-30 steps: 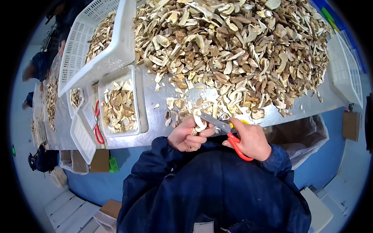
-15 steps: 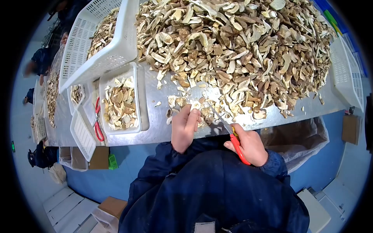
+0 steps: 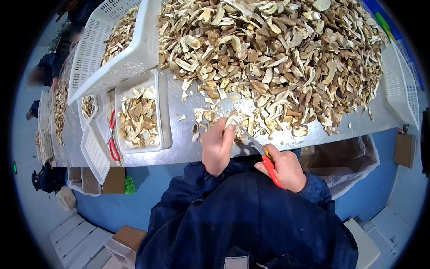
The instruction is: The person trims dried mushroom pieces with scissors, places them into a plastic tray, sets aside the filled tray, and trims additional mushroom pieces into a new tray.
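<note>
My left hand is at the table's front edge, thumb and fingers pinched on a small pale mushroom piece. To its right, my right hand is closed round scissors with red and yellow handles. The scissor blades point up and left, their tips beside the piece in my left hand. Loose slices and crumbs lie around the fingertips. Beyond them rises a large heap of dried mushroom slices.
A white tray of slices stands left on the metal table, near red-handled scissors. White baskets flank the heap. Below the right edge is a lined box. Other people are at far left.
My left hand has turned upright and moved forward to the loose slices, and the long piece it held is gone from its fingers. The scissors have swung to a steeper angle and their blades look closed.
</note>
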{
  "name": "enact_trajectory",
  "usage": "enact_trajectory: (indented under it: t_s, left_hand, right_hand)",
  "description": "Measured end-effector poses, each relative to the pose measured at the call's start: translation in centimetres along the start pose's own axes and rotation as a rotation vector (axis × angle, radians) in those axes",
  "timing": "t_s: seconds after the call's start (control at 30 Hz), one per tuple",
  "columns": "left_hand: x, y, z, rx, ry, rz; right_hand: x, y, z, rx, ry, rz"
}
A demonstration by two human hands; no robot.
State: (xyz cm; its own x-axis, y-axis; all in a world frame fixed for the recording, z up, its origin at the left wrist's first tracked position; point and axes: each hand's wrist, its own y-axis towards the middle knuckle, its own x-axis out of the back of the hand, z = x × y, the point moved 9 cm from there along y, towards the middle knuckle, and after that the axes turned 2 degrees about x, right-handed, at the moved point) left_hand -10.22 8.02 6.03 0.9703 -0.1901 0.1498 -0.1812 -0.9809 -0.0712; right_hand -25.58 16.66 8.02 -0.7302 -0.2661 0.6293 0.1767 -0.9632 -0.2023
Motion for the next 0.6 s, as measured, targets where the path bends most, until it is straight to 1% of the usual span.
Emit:
enact_trajectory:
  t_s: [0.03, 0.13, 0.23, 0.3, 0.37, 0.4, 0.47, 0.5, 0.53, 0.6]
  left_hand:
    - [0.1, -0.1, 0.0, 0.0, 0.014, -0.002]
    - [0.4, -0.1, 0.0, -0.002, 0.054, -0.01]
    - [0.5, -0.3, -0.3, -0.008, 0.085, -0.015]
    - [0.5, -0.1, -0.8, -0.042, 0.116, -0.02]
    - [0.1, 0.0, -1.1, -0.027, 0.248, 0.017]
    - [0.3, 0.1, -1.3, -0.013, 0.321, 0.024]
    - [0.2, 0.6, -3.1, -0.118, 0.339, 0.007]
    - [0.3, 0.5, -3.3, -0.121, 0.362, 0.003]
    - [0.5, 0.3, -3.5, -0.163, 0.319, 0.008]
    - [2.2, 0.9, -2.9, -0.139, 0.378, -0.025]
  right_hand:
    - [0.1, 0.0, 0.0, 0.0, 0.002, -0.026]
    - [-0.4, -0.1, 0.2, -0.012, -0.042, 0.071]
    - [0.2, -0.1, 0.3, -0.005, 0.012, -0.009]
    - [0.0, -0.3, 0.1, -0.026, -0.032, 0.012]
    - [0.0, -0.2, 0.6, 0.022, -0.025, 0.015]
    - [0.4, -0.1, 0.9, -0.003, 0.009, 0.033]
    - [0.7, 0.7, 0.4, -0.048, -0.045, 0.022]
    - [0.3, 0.8, 0.5, -0.021, -0.035, 0.039]
    - [0.0, 0.6, 0.5, -0.007, -0.025, 0.056]
    - [0.2, 0.7, 0.3, -0.016, 0.001, 0.052]
